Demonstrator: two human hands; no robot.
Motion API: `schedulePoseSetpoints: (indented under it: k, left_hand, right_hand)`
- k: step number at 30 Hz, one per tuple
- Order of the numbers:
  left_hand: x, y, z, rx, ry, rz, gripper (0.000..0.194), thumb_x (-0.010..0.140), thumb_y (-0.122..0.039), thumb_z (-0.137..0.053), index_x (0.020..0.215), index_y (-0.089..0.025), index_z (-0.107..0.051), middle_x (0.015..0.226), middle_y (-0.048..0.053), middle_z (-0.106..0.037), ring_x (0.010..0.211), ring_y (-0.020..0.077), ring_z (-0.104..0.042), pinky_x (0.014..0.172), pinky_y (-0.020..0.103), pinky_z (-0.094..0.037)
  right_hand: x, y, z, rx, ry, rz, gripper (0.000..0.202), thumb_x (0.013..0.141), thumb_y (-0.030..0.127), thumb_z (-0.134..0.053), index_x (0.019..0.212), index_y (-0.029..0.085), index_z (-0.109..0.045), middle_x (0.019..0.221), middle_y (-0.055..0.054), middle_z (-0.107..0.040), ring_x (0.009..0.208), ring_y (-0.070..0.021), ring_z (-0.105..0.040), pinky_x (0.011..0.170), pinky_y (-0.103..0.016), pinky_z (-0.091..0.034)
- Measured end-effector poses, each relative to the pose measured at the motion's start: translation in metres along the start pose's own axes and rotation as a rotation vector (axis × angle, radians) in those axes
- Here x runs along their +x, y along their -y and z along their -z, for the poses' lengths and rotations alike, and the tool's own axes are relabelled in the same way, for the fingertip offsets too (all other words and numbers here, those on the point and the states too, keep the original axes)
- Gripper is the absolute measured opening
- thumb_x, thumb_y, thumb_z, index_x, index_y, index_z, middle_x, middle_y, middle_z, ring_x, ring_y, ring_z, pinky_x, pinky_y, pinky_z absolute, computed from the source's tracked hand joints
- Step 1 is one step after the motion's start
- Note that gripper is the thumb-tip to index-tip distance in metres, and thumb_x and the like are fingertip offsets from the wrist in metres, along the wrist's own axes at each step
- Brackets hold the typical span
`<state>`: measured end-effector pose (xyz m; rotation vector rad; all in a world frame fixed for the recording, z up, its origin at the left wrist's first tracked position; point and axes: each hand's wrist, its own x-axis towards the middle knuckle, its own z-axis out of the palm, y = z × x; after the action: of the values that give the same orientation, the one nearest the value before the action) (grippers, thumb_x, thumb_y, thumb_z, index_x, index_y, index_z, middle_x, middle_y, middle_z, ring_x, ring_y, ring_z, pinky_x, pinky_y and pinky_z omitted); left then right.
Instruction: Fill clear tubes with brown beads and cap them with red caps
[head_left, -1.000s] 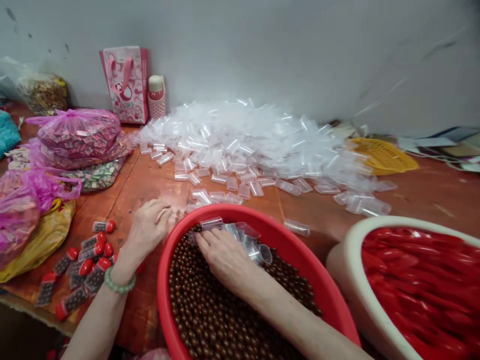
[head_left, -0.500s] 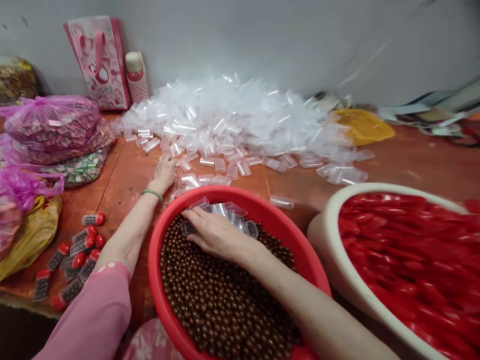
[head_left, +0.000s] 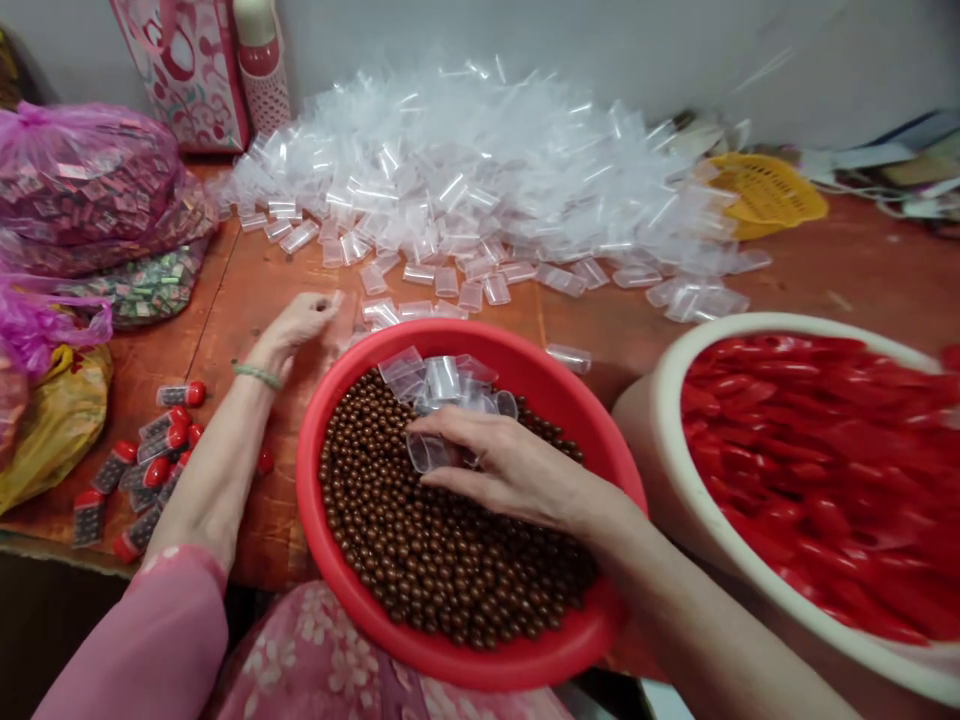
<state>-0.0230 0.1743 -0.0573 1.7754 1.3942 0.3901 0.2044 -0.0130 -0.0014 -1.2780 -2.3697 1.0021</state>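
My right hand [head_left: 502, 465] is over the red basin [head_left: 315, 540] of glossy brown balls [head_left: 420, 550]. Its thumb and fingers close around a clear plastic container [head_left: 429, 453], mouth facing left. Several more clear containers [head_left: 442, 380] lie on the balls just behind it. My left hand [head_left: 300, 322], with a green bracelet above the wrist, hovers over or rests on the table left of the basin; which, I cannot tell. Its fingers are curled together, and a faint see-through shape by the fingertips is too blurred to name.
A large heap of clear containers [head_left: 465, 170] lies along the wall. Red caps fill a white tub [head_left: 667, 400] at right. Filled red-capped containers [head_left: 154, 470] lie left, beside tied plastic bags [head_left: 90, 170]. A yellow basket [head_left: 772, 195] and a pink bottle [head_left: 262, 80] stand behind.
My left hand has drawn back leftward from the loose containers. My right hand has moved right and toward me within the basin, and a clear container now shows in its grip. The view has tilted down.
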Motion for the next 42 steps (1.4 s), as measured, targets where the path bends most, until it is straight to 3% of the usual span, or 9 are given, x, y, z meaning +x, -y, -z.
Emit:
schedulePoseSetpoints:
  k: [2, 5, 10, 17, 24, 28, 33, 37, 42]
  left_hand:
    - [-0.031, -0.005, 0.013, -0.059, 0.005, -0.058, 0.017, 0.093, -0.026, -0.044, 0.095, -0.013, -0.056, 0.092, 0.003, -0.062, 0.08, 0.0137, -0.058, 0.069, 0.023, -0.045]
    - [-0.082, -0.023, 0.023, -0.179, 0.035, -0.324, 0.018, 0.092, -0.024, -0.045, 0.102, -0.016, -0.056, 0.096, 0.0, -0.058, 0.086, 0.0127, -0.057, 0.073, 0.023, -0.045]
    - [-0.144, -0.057, 0.001, 0.275, 0.243, -0.551, 0.021, 0.091, -0.021, -0.047, 0.112, -0.019, -0.051, 0.107, 0.007, -0.06, 0.096, 0.0204, -0.057, 0.088, 0.035, -0.048]
    - [-0.159, -0.061, -0.032, 0.814, 0.309, -0.693, 0.033, 0.089, -0.004, -0.035, 0.118, -0.012, -0.049, 0.111, 0.013, -0.056, 0.103, 0.0248, -0.053, 0.094, 0.041, -0.045]
    - [-0.171, -0.068, -0.057, 1.216, 0.298, -0.824, 0.03, 0.085, 0.0, -0.031, 0.091, -0.008, -0.059, 0.084, 0.015, -0.058, 0.077, 0.0279, -0.056, 0.065, 0.041, -0.046]
    - [-0.16, -0.069, -0.073, 1.099, 0.462, -0.842, 0.027, 0.083, 0.001, -0.036, 0.091, -0.008, -0.06, 0.086, 0.015, -0.062, 0.077, 0.0262, -0.06, 0.062, 0.038, -0.047]
    - [-0.141, -0.067, -0.08, 0.707, 0.667, -0.598, 0.023, 0.073, -0.005, -0.052, 0.093, -0.014, -0.055, 0.089, 0.01, -0.066, 0.08, 0.0235, -0.065, 0.069, 0.033, -0.052]
    - [-0.138, -0.065, -0.075, 0.518, 0.662, -0.511, 0.017, 0.075, -0.008, -0.05, 0.089, -0.017, -0.052, 0.088, 0.008, -0.065, 0.075, 0.0214, -0.063, 0.067, 0.032, -0.05]
    - [-0.138, -0.067, -0.063, 0.213, 0.588, -0.482, 0.02, 0.082, -0.016, -0.057, 0.101, -0.018, -0.053, 0.094, 0.004, -0.065, 0.083, 0.0187, -0.062, 0.075, 0.031, -0.049]
  right_hand:
    - [-0.015, 0.002, 0.002, -0.153, 0.091, -0.06, 0.028, 0.089, 0.022, -0.06, 0.116, 0.018, -0.058, 0.109, -0.008, -0.065, 0.097, -0.0214, -0.065, 0.084, -0.034, -0.05]
    - [-0.032, 0.008, 0.001, -0.406, 0.196, -0.182, 0.019, 0.086, 0.012, -0.054, 0.103, 0.018, -0.061, 0.098, -0.006, -0.064, 0.079, -0.0198, -0.064, 0.07, -0.032, -0.048]
    - [-0.038, 0.018, -0.008, -0.682, 0.257, -0.253, 0.03, 0.081, -0.002, -0.042, 0.089, 0.015, -0.066, 0.088, -0.012, -0.066, 0.076, -0.0254, -0.064, 0.068, -0.038, -0.047]
    - [-0.024, 0.027, -0.021, -0.832, 0.286, -0.321, 0.033, 0.082, -0.004, -0.039, 0.086, 0.007, -0.07, 0.085, -0.019, -0.066, 0.08, -0.0317, -0.065, 0.067, -0.041, -0.046]
    - [-0.023, 0.006, -0.029, -0.774, 0.285, -0.254, 0.029, 0.085, -0.002, -0.041, 0.089, 0.008, -0.068, 0.088, -0.018, -0.068, 0.081, -0.028, -0.065, 0.068, -0.037, -0.047]
    - [-0.027, -0.003, -0.024, -0.606, 0.297, -0.239, 0.028, 0.087, 0.0, -0.04, 0.095, 0.008, -0.066, 0.095, -0.016, -0.067, 0.087, -0.0267, -0.065, 0.075, -0.036, -0.048]
    - [-0.03, -0.013, -0.02, -0.263, 0.251, -0.225, 0.03, 0.077, -0.002, -0.043, 0.096, 0.013, -0.061, 0.098, -0.011, -0.065, 0.089, -0.0213, -0.063, 0.08, -0.031, -0.048]
    - [-0.034, -0.02, -0.017, 0.083, 0.114, -0.179, 0.033, 0.074, 0.002, -0.05, 0.103, 0.015, -0.058, 0.105, -0.008, -0.065, 0.102, -0.0209, -0.061, 0.092, -0.034, -0.046]
    - [-0.042, -0.02, -0.013, 0.224, -0.043, -0.185, 0.028, 0.087, 0.021, -0.057, 0.115, 0.016, -0.056, 0.112, -0.01, -0.065, 0.104, -0.0217, -0.06, 0.095, -0.039, -0.046]
